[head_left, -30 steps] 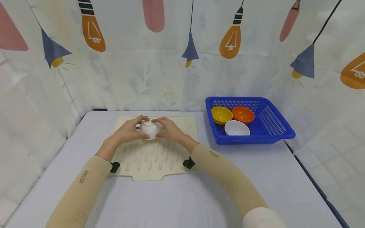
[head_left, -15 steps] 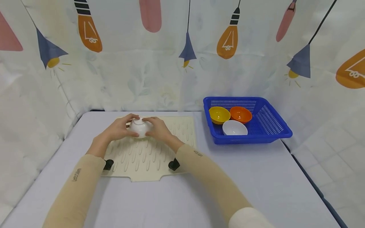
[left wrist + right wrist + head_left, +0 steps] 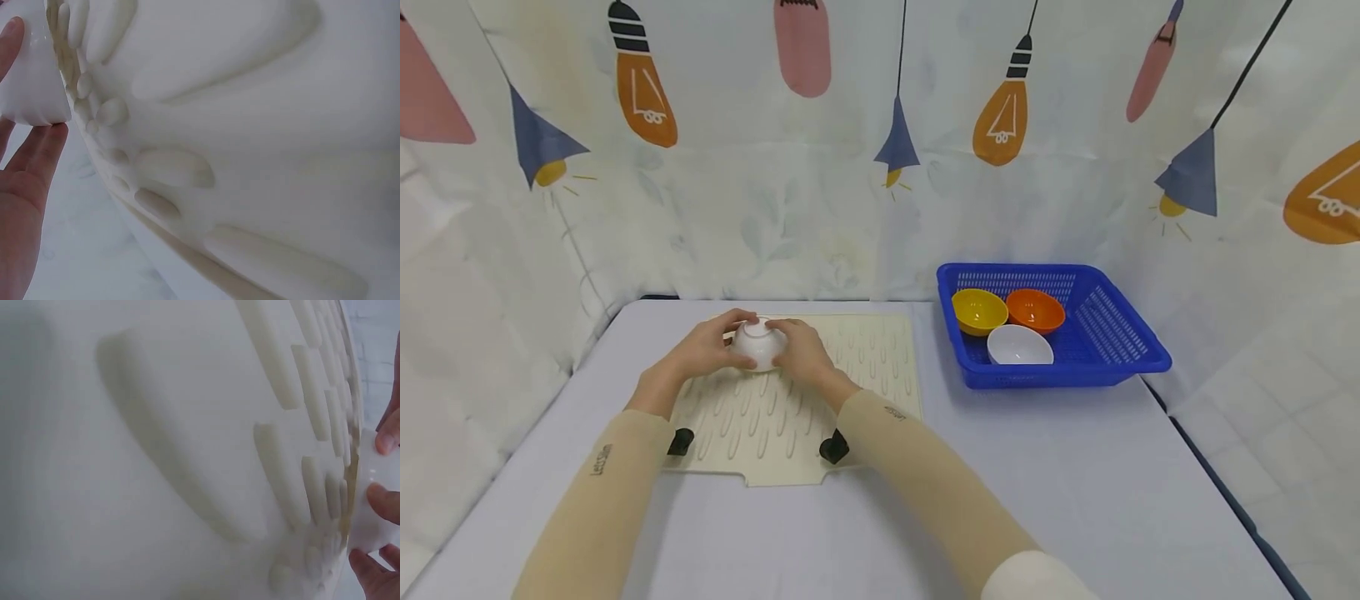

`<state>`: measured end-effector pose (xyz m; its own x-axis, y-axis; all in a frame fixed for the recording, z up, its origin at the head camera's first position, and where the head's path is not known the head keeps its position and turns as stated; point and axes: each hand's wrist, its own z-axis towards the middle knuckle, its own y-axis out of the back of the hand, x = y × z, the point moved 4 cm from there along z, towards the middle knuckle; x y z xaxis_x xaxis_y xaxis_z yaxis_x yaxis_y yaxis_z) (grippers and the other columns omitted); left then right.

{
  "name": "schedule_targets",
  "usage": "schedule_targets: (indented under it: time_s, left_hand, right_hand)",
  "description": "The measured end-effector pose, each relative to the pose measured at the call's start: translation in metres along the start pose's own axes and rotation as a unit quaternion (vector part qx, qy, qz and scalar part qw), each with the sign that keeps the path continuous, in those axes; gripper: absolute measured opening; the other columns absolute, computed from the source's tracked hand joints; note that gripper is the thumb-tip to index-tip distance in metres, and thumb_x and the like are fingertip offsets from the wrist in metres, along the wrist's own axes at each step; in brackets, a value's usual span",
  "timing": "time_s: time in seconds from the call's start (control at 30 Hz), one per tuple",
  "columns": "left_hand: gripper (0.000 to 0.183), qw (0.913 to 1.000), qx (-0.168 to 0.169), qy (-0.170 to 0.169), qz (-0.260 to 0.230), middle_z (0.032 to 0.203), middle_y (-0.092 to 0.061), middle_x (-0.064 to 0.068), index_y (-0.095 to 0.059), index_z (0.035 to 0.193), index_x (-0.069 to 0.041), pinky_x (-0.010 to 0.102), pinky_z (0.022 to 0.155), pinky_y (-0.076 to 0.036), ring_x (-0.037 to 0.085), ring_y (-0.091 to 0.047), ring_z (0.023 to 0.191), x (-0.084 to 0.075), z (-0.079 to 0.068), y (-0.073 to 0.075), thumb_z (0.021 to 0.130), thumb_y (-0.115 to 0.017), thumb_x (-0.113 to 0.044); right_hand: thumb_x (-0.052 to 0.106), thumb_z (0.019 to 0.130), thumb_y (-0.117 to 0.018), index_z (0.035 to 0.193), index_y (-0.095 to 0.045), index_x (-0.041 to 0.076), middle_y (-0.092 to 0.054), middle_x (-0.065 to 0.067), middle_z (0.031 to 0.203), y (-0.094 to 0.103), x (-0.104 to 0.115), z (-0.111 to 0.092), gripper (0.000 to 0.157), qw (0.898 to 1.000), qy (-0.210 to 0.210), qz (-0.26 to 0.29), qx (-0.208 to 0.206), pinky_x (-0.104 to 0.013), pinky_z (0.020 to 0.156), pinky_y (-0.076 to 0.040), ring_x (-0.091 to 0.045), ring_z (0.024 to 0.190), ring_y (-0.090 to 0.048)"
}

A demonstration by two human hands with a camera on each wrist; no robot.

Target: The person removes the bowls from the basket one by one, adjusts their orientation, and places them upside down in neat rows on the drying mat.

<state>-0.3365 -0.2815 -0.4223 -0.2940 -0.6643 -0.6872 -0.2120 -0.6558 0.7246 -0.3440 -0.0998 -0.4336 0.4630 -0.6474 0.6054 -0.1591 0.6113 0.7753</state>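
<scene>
Both hands grip a small white bowl (image 3: 758, 345) that is upside down, its foot ring facing up, at the back left of a cream ridged draining mat (image 3: 865, 358). From the left side my left hand (image 3: 706, 347) holds the bowl, thumb toward me. On the opposite side my right hand (image 3: 802, 353) holds it the same way. In the left wrist view, fingertips (image 3: 57, 132) touch the rim of the bowl (image 3: 34, 75), close over the mat (image 3: 262, 125). The right wrist view catches the bowl (image 3: 369, 519) at its right edge.
A blue plastic basket (image 3: 1105, 333) stands at the back right. Inside are a yellow bowl (image 3: 979, 312), an orange bowl (image 3: 1035, 310) and a white bowl (image 3: 1019, 345). A patterned curtain (image 3: 820, 208) hangs behind the white-covered table (image 3: 1075, 467).
Both hands have moved left across the mat together with the upside-down white bowl, which now sits nearer the mat's left side. The basket and its bowls stay in place.
</scene>
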Motion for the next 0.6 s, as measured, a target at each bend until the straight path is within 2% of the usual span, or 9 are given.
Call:
schedule_targets:
  time_s: [0.23,0.37,0.6]
  left_hand:
    - [0.077,0.9998,0.013,0.012,-0.005,0.155,-0.042,0.022,-0.047,0.147,-0.009,0.063,0.103,-0.044,0.05,-0.03,0.145,0.006,0.0,-0.001,0.083,-0.089,-0.018]
    - [0.078,0.9994,0.026,0.022,-0.006,0.155,-0.041,0.022,-0.046,0.147,-0.008,0.063,0.104,-0.044,0.05,-0.029,0.145,0.007,0.0,-0.003,0.083,-0.089,-0.017]
    - [0.076,0.9993,0.026,0.02,0.017,0.15,-0.046,0.023,-0.047,0.143,-0.009,0.066,0.106,-0.039,0.051,-0.033,0.143,0.002,0.008,0.003,0.081,-0.09,-0.015]
  right_hand:
    - [0.005,0.09,-0.079,0.147,-0.057,0.016,-0.056,-0.006,0.146,-0.011,0.0,0.001,0.062,1.0,-0.013,-0.007,-0.005,-0.024,0.111,-0.038,-0.018,0.137,-0.049]
    - [0.002,0.091,-0.077,0.149,-0.055,0.016,-0.054,-0.007,0.148,-0.016,-0.001,0.001,0.063,1.0,-0.016,-0.024,0.009,-0.025,0.111,-0.039,-0.019,0.137,-0.049]
    - [-0.005,0.092,-0.067,0.156,-0.046,0.019,-0.053,-0.005,0.15,-0.005,-0.004,0.007,0.071,0.998,0.002,-0.054,0.044,-0.025,0.112,-0.038,-0.018,0.138,-0.049]
